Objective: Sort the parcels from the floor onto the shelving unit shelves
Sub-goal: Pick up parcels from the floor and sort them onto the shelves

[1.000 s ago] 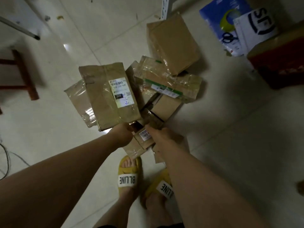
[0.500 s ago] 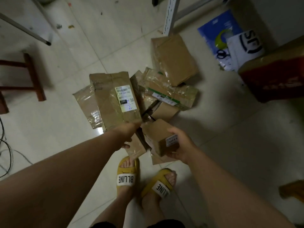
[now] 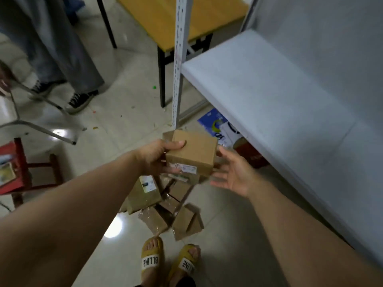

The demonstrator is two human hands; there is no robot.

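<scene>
Bottom centre: two feet in yellow slippers [image 3: 152,258] marked "BLLINE", standing on pale floor tiles [image 3: 217,224].

Just above the slippers: a loose heap of brown parcels [image 3: 186,222] on the floor. Some are wrapped in clear tape. The largest parcel [image 3: 143,195] lies tilted, with a white label facing up.

Centre of frame, above the heap: a small cardboard box [image 3: 192,152] held in the air, clear of the floor and of the shelf.
- Left hand [image 3: 154,157] grips the box at its left edge. The thumb is curled over the top face; the fingers go under the near-left side and are mostly hidden.
- The box extends right from that grip. A white label [image 3: 187,168] runs along the bottom of its near face.
- Right hand [image 3: 232,172] is spread, palm turned toward the box's right side, holding nothing. Its fingertips are just beside the box's right edge; contact cannot be told.

Right half: a white shelf [image 3: 279,90] slopes from centre top to the lower right edge. Under its near edge sit a red carton [image 3: 251,156] and a blue bag [image 3: 211,123].

Centre top: a perforated white upright post [image 3: 178,59] comes down to the floor just behind the box.

Left edge: a red stool [image 3: 19,168].

Top: a yellow table [image 3: 172,15] on black legs. Upper left: another person's grey trouser legs [image 3: 62,44] and dark sneakers, blurred.
</scene>
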